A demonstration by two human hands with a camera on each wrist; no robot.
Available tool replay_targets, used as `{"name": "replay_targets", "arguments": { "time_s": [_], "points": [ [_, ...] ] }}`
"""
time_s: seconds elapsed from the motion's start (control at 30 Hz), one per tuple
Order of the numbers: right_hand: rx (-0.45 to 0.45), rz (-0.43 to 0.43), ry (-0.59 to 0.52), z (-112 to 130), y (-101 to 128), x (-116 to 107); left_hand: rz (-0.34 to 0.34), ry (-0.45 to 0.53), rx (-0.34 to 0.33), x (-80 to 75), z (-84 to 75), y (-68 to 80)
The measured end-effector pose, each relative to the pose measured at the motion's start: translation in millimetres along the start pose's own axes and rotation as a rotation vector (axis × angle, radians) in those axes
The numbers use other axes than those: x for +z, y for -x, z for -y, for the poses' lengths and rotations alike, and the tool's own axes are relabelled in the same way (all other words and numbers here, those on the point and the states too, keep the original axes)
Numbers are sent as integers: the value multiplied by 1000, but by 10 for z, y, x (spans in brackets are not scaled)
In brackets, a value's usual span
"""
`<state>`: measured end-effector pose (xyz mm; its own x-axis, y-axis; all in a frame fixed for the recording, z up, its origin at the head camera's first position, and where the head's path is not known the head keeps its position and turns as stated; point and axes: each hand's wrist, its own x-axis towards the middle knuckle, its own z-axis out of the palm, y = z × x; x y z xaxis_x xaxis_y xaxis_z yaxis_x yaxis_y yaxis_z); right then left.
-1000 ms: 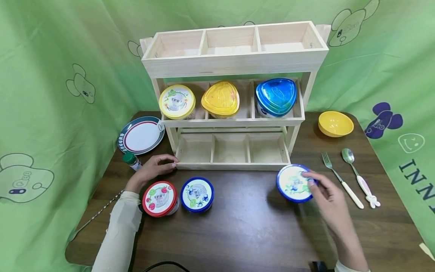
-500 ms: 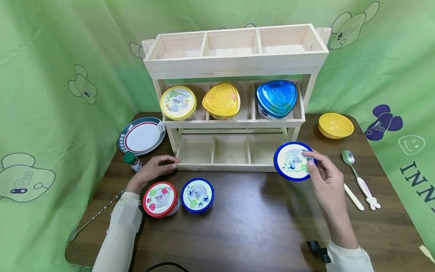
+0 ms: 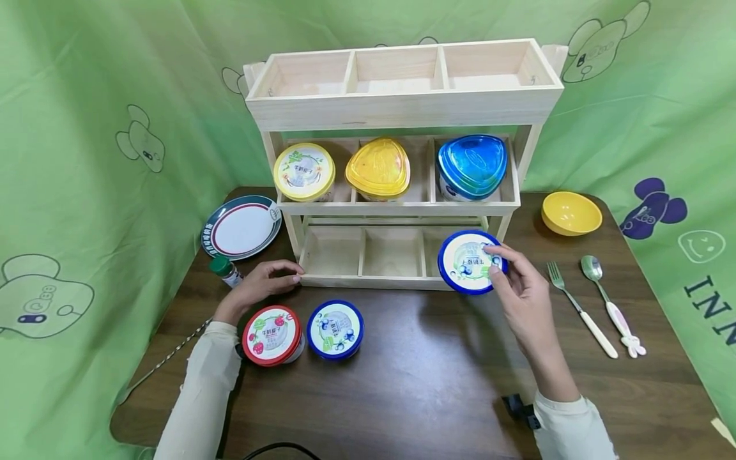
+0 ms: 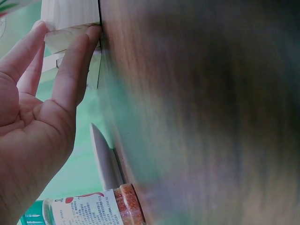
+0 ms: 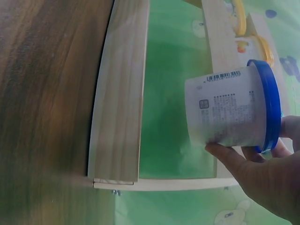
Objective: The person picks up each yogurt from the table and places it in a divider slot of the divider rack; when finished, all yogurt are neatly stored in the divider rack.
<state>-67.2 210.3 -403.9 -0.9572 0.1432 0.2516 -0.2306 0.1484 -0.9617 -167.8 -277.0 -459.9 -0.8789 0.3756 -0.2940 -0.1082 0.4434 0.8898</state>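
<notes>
Long cream sleeves, bare hands

Round tubs, blue lid: two — one in my right hand (image 3: 520,297), tub (image 3: 468,262), and one on the table (image 3: 335,329).
Round tub, red lid (image 3: 271,335): one.
Round tub, yellow lid (image 3: 304,172): one, on the rack.
Three-cornered tubs: two — yellow lid (image 3: 377,168), blue lid (image 3: 472,165).
Wooden rack (image 3: 402,105): one, three tiers of three compartments, nine in all.
Plate (image 3: 241,227): one.
Yellow bowl (image 3: 571,213): one.
Fork (image 3: 577,308): one.
Spoon (image 3: 609,305): one.
Spice bottle (image 3: 225,270): one, beside my left hand (image 3: 261,285).
</notes>
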Motion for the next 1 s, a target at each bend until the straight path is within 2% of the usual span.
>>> {"name": "replay_targets", "arguments": {
  "time_s": [0.17, 0.47, 0.57, 0.63, 0.7, 0.8, 0.83, 1.0],
  "points": [
    [6, 4, 29, -60, -106, 63, 3, -2, 6, -3, 9, -10],
    [48, -5, -7, -252, -325, 130, 1, 1, 15, -1, 0, -10],
    [83, -8, -34, -321, -391, 133, 19, 12, 39, -19, 14, -10],
    [106, -11, -58, -367, -434, 140, 47, 32, 77, -58, 87, -40],
    [128, -5, -72, -409, -465, 139, 51, 35, 81, -79, 124, -57],
    [158, 41, -50, -454, -506, 132, 52, 29, 76, -82, 135, -71],
    [165, 72, -20, -465, -514, 122, 39, 17, 58, -60, 82, -46],
    [142, 211, 157, -485, -543, 73, 18, 22, 22, -31, 23, -26]
  ]
}}
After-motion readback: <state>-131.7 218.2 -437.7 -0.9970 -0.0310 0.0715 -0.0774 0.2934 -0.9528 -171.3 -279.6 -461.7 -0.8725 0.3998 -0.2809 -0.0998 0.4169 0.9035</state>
